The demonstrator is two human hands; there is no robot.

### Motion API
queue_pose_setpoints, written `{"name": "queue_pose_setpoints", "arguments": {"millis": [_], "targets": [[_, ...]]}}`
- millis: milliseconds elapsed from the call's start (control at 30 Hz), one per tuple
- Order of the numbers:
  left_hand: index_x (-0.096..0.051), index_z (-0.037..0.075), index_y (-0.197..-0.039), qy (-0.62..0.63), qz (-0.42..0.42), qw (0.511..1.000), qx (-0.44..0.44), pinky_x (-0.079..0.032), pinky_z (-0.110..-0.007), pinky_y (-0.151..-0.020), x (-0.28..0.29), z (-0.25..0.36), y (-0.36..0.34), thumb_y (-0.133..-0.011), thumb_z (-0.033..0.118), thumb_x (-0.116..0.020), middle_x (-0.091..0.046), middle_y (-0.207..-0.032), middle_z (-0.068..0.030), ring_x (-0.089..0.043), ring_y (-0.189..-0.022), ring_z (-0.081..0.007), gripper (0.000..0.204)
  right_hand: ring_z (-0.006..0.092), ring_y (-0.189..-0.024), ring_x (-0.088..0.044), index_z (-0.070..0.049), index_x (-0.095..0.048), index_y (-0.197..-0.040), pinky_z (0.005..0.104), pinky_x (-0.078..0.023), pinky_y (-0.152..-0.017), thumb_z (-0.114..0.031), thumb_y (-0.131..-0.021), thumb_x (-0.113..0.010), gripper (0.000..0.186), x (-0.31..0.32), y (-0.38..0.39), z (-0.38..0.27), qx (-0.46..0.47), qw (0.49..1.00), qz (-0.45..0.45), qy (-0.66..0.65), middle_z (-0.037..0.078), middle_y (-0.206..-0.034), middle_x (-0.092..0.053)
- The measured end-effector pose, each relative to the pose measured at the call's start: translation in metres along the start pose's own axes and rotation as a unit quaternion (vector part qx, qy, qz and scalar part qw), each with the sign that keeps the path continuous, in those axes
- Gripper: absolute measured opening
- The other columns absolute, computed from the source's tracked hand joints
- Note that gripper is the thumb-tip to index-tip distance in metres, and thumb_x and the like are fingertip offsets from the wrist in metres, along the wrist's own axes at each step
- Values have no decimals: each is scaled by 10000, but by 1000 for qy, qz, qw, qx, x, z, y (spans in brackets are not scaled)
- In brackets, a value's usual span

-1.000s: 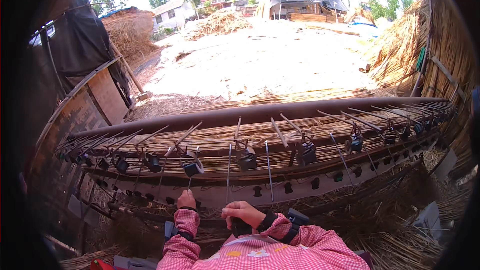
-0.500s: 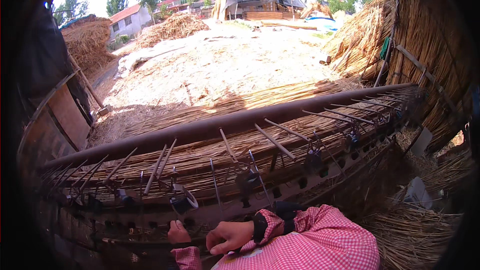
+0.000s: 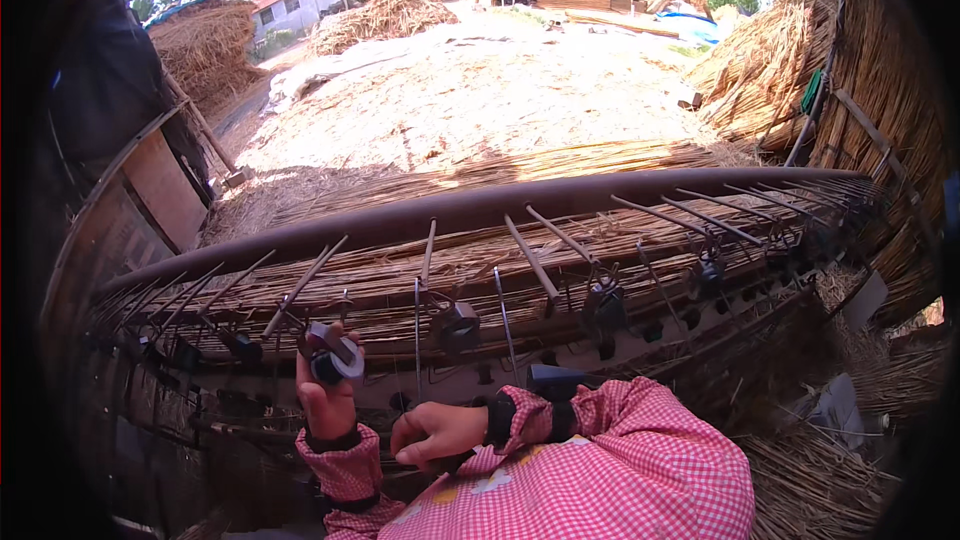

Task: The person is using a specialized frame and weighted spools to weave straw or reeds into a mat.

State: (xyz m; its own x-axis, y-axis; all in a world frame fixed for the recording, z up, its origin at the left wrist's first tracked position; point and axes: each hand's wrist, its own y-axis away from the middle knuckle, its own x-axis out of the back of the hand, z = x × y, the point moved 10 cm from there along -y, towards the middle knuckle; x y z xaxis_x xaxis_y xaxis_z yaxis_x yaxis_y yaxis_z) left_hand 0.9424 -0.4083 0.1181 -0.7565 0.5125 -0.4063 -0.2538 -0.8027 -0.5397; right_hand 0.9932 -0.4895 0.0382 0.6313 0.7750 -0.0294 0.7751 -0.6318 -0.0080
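My left hand (image 3: 325,402) is raised at the metal frame, its fingers closed around a dark spool (image 3: 338,360) with a pale round end. Lower and to the right, my right hand (image 3: 440,433) rests before my body with its fingers curled. Whatever those fingers hold, if anything, is hidden. Beyond both hands runs a long brown pipe (image 3: 470,208) with thin rods sticking out of it toward me. More dark spools hang below the rods, among them one (image 3: 457,328) right of my left hand. Reed stalks (image 3: 400,268) lie lengthwise behind them.
A perforated metal rail (image 3: 640,325) crosses under the hanging spools. Tall reed bundles (image 3: 890,90) lean at the right, and cut stalks (image 3: 800,485) lie at the lower right. A wooden panel (image 3: 165,190) stands at the left. Straw-strewn ground (image 3: 480,90) stretches beyond the pipe.
My left hand has risen from below the frame and taken hold of a spool. The right hand has shifted slightly left, still curled. The whole view has shifted a little.
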Motion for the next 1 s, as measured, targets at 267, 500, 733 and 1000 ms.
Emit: {"name": "queue_pose_setpoints", "arguments": {"millis": [267, 500, 733, 1000], "targets": [[-472, 8, -872, 334, 48, 914, 225, -331, -197, -367, -47, -10, -26, -872, 357, -385, -480, -759, -87, -401, -547, -104, 360, 133, -621, -574, 4, -524, -943, 259, -480, -583, -131, -818, -529, 184, 36, 38, 2, -25, 959, 28, -281, 48, -697, -565], [-607, -21, -819, -521, 90, 849, -26, -387, -273, -580, -76, 26, 81, -878, 334, -405, -536, -709, -83, -514, -636, -175, 412, 247, -970, -535, -28, -439, -1116, 385, -398, -888, -72, -722, -484, 398, 39, 29, 2, -24, 810, -26, -585, 140, -1072, -545], [-561, 44, -856, -704, 117, 695, -85, -352, -282, -620, -25, -3, 118, -831, 265, -457, -512, -783, -61, -448, -707, -167, 245, 265, -740, -600, -13, -557, -781, 364, -481, -714, -222, -794, -504, 217, -82, 5, -42, -83, 767, -136, -621, 136, -791, -607], [-563, 25, -977, -904, -108, 358, 206, -269, -376, -960, 18, -50, 23, -620, 298, -612, -572, -975, -149, -522, -976, -244, 452, 162, -679, -590, -9, -560, -878, 286, -483, -648, -460, -847, -418, 475, -7, -16, 15, -101, 827, -71, -548, 74, -791, -618]]}}
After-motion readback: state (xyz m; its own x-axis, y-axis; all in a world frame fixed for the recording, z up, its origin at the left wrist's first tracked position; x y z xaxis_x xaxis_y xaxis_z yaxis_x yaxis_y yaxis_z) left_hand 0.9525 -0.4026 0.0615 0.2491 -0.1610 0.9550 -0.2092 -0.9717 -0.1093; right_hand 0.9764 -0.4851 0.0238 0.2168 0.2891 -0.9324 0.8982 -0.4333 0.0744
